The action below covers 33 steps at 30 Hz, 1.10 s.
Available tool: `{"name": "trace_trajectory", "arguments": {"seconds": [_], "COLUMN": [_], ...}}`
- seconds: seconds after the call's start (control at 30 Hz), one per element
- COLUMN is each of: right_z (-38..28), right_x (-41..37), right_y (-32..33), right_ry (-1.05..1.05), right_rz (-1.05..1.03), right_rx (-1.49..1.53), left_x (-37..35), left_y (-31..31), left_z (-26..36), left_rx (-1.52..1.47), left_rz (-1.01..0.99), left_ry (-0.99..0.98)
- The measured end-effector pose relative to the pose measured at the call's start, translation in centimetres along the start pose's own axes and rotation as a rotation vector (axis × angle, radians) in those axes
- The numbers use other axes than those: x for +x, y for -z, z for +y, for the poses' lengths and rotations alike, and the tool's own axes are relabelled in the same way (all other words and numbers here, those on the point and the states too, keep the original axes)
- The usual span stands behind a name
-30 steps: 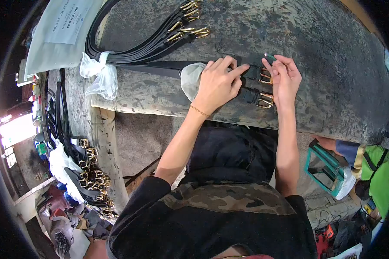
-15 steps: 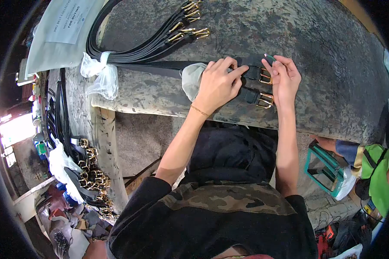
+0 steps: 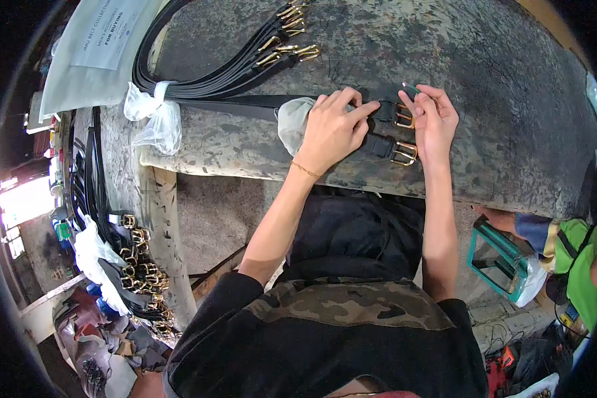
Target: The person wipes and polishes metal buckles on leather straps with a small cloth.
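Observation:
My left hand point(image 3: 333, 126) lies bent over a black belt point(image 3: 385, 110) on the worn table, its index finger and thumb pressing near the gold buckle point(image 3: 404, 117). A pale grey cloth point(image 3: 294, 127) sticks out from under that hand, partly hidden by it. Just below lies a second black belt end point(image 3: 378, 145) with a gold buckle point(image 3: 404, 153). To the right of the buckles, my right hand point(image 3: 435, 123) pinches a thin green pen-like stick point(image 3: 412, 88) with a pinkish tip, pointing up and left.
A bundle of black belts point(image 3: 209, 89) tied with white plastic point(image 3: 156, 119) lies at upper left, beside a printed bag point(image 3: 89, 63). More buckled belts point(image 3: 142, 272) hang off the table's left. A green-framed object point(image 3: 497, 259) and a person in green point(image 3: 584, 259) are at right.
The view has shifted very slightly. Both hands keep nearly the same places over the belts, with the right hand still holding the green stick.

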State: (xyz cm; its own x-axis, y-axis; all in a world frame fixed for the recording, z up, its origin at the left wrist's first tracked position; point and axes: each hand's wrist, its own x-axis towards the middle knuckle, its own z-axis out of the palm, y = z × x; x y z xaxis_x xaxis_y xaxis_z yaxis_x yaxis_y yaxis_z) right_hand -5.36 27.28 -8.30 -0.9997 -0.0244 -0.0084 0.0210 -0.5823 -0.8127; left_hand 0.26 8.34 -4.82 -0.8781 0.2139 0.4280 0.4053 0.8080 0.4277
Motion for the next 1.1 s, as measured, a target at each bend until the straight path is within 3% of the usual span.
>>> {"name": "trace_trajectory", "arguments": {"seconds": [0.53, 0.8, 0.93, 1.03, 1.1], "right_z": [-0.1, -0.6, -0.4, -0.9, -2.0], "right_x": [-0.1, 0.1, -0.2, -1.3, -2.5], "right_y": [-0.1, 0.3, 0.4, -0.2, -0.4], "right_ry": [0.001, -0.045, -0.038, 0.018, 0.027], "right_rz": [0.004, 0.023, 0.016, 0.034, 0.039], "right_rx": [0.003, 0.126, 0.195, 0.054, -0.456], "left_x": [0.2, 1.4, 0.8, 0.9, 1.0], "left_y": [0.0, -2.1, -3.2, -2.8, -2.1], "left_z": [0.3, 4.1, 3.6, 3.1, 3.1], "left_rx": [0.03, -0.053, -0.197, -0.304, -0.352], "left_rz": [0.004, 0.065, 0.155, 0.129, 0.112], "left_ry": [-0.021, 0.17, 0.152, 0.222, 0.268]}}
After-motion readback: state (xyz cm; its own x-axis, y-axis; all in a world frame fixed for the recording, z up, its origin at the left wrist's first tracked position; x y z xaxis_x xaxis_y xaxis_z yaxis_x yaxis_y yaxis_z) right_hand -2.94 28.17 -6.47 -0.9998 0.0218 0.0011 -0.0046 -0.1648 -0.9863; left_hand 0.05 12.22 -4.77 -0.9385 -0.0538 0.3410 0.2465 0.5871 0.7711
